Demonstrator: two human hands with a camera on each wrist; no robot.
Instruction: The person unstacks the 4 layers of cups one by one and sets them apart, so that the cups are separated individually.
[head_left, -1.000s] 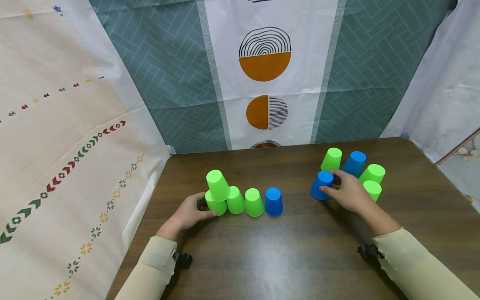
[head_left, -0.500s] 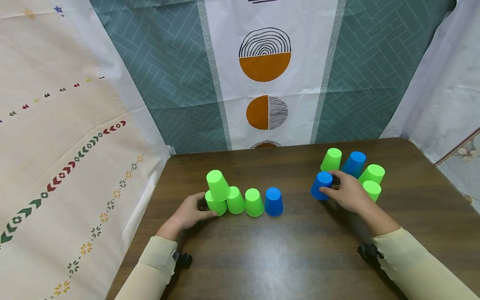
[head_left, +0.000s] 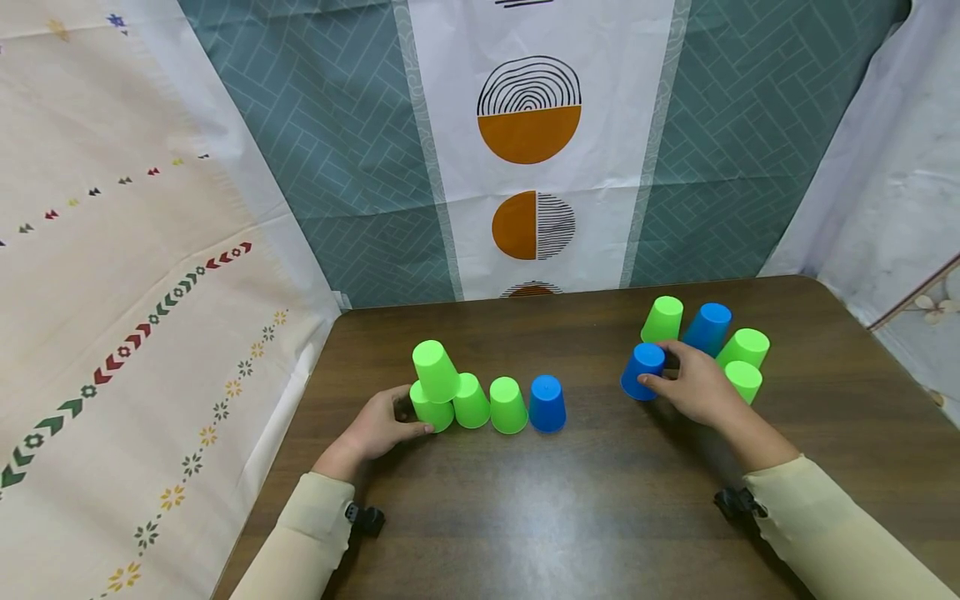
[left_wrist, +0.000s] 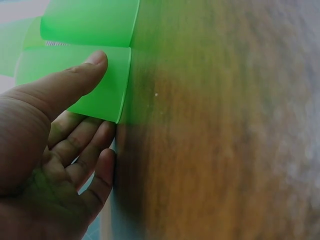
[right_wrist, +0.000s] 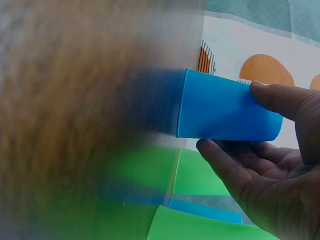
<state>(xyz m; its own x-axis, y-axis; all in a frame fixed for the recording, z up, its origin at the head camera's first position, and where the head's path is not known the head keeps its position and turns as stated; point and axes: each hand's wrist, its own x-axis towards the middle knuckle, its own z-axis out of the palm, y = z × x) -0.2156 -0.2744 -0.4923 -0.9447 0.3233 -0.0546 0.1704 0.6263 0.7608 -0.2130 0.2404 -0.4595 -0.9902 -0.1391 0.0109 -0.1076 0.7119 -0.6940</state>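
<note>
My left hand [head_left: 375, 427] is around the leftmost green cup [head_left: 431, 413], thumb across its near side and fingers behind it. That cup stands upside down, beside a second green cup [head_left: 472, 404]. On top of these two rests another upside-down green cup [head_left: 436, 372]. Farther along the row come one more green cup [head_left: 508, 407] and a blue cup [head_left: 547, 405]. At the right, my right hand [head_left: 701, 385] grips an upside-down blue cup [right_wrist: 225, 107] between thumb and fingers. Its rim is down at the table in the right wrist view.
Behind and beside my right hand stand a green cup [head_left: 663, 318], a blue cup [head_left: 708, 327] and two more green cups, one nearer [head_left: 744, 381]. The brown table [head_left: 540, 508] ends at a cloth-covered wall [head_left: 360, 167]. A patterned cloth [head_left: 165, 375] hangs on the left.
</note>
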